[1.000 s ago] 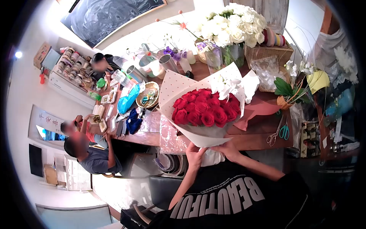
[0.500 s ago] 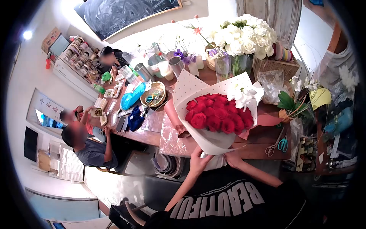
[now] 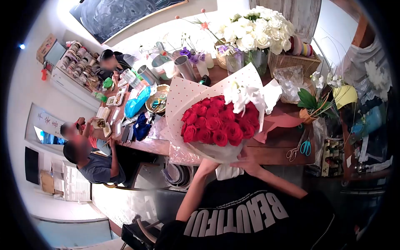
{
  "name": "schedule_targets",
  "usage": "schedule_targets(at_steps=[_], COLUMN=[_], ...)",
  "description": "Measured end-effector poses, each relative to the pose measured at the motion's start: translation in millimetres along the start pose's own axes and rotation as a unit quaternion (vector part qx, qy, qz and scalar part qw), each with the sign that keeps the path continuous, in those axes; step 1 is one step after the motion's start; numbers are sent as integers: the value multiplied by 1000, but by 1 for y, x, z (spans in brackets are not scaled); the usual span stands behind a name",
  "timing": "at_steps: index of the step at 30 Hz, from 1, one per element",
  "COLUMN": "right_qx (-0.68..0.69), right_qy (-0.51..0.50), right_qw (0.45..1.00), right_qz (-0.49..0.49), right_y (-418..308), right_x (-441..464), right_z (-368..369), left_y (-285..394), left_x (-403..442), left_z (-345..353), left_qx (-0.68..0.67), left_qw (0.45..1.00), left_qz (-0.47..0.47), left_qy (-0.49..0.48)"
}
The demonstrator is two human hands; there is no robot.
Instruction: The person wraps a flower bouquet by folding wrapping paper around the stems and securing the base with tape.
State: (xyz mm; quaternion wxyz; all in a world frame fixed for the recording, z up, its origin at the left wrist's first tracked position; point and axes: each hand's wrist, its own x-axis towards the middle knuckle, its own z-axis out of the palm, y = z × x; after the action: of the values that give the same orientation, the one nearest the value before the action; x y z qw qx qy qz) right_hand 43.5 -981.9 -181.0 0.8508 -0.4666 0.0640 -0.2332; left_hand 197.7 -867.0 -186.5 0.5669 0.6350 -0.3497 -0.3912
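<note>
A large bouquet of red roses [image 3: 214,121] with white orchids [image 3: 243,98] at its upper right is wrapped in dotted pale paper [image 3: 179,98]. It stands upright close to my body, over the table's front edge. My left hand [image 3: 208,165] is at the lower left of the wrapping, its fingers mostly hidden behind the paper. My right hand [image 3: 248,163] is at the lower right, its fingers against the base of the wrapping. White material [image 3: 229,172] hangs below, between my hands. Pink paper [image 3: 279,124] lies right of the bouquet.
Scissors with teal handles [image 3: 306,147] and a second pair [image 3: 291,154] lie at the table's [image 3: 266,156] right front. White roses [image 3: 262,31], vases and a wicker basket [image 3: 287,62] stand behind. Several people sit at the left near food boxes.
The bouquet has shifted left and turned, with its roses facing me more. Both hands have moved with its base. The camera view has shifted too.
</note>
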Motion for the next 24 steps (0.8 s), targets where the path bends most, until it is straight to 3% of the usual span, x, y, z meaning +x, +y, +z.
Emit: schedule_targets(at_steps=[2, 3, 5, 8, 12, 15, 24], right_qx=[-164, -164, 5, 53, 34, -7, 8], right_qy=[0, 1, 80, 101, 109, 104, 47], right_qw=[986, 986, 994, 991, 990, 992, 995], right_qz=[-5, -6, 74, 63, 80, 70, 85], right_y=[6, 18, 35, 32, 16, 18, 26], right_x=[2, 3, 4, 4, 8, 8, 2], right_z=[-7, -13, -23, -18, -11, -11, -31], left_y=[7, 11, 26, 25, 38, 25, 22], left_x=[2, 2, 0, 5, 4, 6, 13], left_z=[1, 2, 12, 13, 6, -1, 7], left_qx=[-32, -63, -20, -96, -75, -144, -45], left_qw=[998, 993, 999, 990, 989, 980, 988], left_qz=[-42, -82, -42, -85, -76, -82, -75], left_qy=[-32, -62, -27, -63, -101, -109, -131])
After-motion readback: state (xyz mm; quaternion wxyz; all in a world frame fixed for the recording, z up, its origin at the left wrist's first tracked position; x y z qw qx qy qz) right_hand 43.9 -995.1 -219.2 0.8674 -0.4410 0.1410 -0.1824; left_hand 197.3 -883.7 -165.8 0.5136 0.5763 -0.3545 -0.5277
